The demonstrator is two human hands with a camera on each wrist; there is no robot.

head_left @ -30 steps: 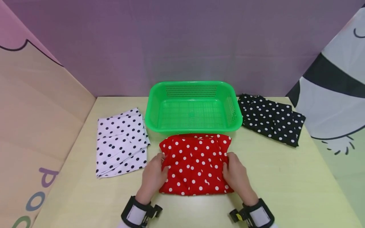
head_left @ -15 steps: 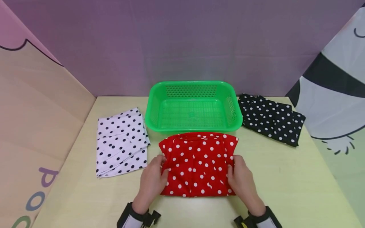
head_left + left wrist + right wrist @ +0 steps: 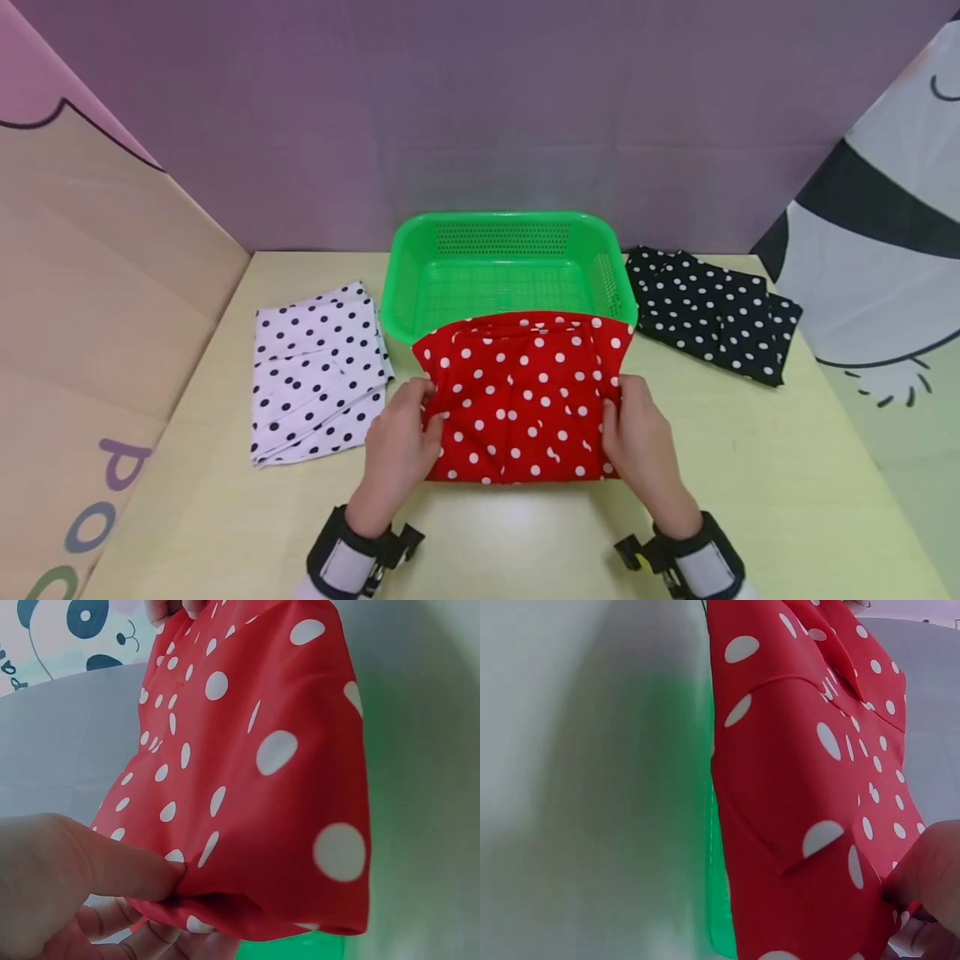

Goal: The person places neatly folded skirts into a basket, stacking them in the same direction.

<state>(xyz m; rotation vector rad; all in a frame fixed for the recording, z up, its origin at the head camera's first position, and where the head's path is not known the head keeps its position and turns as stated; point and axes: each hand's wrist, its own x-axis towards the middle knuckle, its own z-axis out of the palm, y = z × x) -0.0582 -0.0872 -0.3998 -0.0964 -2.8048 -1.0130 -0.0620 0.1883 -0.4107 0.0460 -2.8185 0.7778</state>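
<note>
2 ends of the folded red cloth (image 3: 517, 400), aloft by the perforated plastic basket (image 3: 502, 239) at the back edge of the worktop (image 3: 750, 467), are pinched by left hand (image 3: 399, 437) and right hand (image 3: 641, 433), hidden fingers seemingly curled.

Red white-dotted cloth (image 3: 517, 408), spanning left hand (image 3: 401, 437) to right hand (image 3: 642, 433), is covering the front rim of green basket (image 3: 502, 237) in head view — basket mouth behind lying open from above. White black-dotted cloth (image 3: 315, 379) is crowding left hand's outer side; black white-dotted cloth (image 3: 708, 317) is flanking basket's right wall. Purple backdrop (image 3: 487, 108) is closing rear — bare tabletop (image 3: 765, 475) is stretching beyond right hand.
</note>
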